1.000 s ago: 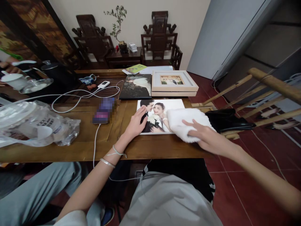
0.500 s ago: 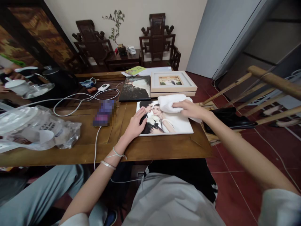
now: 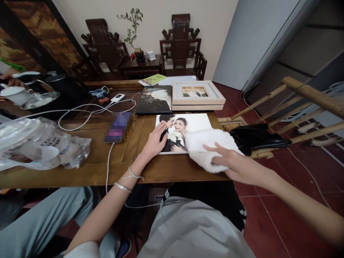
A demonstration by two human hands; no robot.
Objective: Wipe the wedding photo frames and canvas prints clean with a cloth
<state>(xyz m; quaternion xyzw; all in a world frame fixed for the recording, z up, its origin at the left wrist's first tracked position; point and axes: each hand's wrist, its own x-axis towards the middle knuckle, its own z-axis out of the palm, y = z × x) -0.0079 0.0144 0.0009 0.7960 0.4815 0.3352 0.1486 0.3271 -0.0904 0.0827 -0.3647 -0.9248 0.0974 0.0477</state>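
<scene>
A wedding photo print lies flat near the front edge of the wooden table. My left hand rests open on the print's left edge, fingers spread flat. A white cloth covers the print's near right corner, and my right hand presses down on it with fingers stretched over its top. The cloth hangs slightly past the table's front edge.
Behind the print lie a dark photo album and a cream framed picture. A phone on a white cable, a crumpled plastic bag and another person's hand with cups are at the left. A wooden rack stands right.
My right hand has dragged the white cloth from the print's far right corner back to its near right corner. My left hand stays put on the left edge.
</scene>
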